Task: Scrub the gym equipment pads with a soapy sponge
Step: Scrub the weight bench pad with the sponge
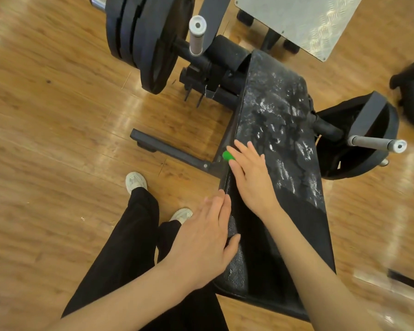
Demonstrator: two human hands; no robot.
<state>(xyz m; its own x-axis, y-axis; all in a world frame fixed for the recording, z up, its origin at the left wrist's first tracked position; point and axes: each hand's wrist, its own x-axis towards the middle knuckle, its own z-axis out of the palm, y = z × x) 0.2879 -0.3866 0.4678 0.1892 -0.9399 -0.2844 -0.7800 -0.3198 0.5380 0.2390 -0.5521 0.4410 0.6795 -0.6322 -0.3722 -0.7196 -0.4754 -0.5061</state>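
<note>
1. The right hand (250, 177) lies flat on the left edge of the black pad (294, 211), fingers nearly straight, pressing down a green sponge (228, 156) that peeks out from under its fingertips.
2. The left hand (204, 237) rests just behind the right, fingers extended along the pad's left side, thumb on its top surface; it holds nothing.
3. White soap suds (277, 115) cover the pad ahead of and to the right of the right hand.
4. Beyond the hands to the left hang black weight plates (144, 41), with a grey handle (196, 37) beside them.
5. Another grey handle (375, 143) sticks out right of the right hand.
</note>
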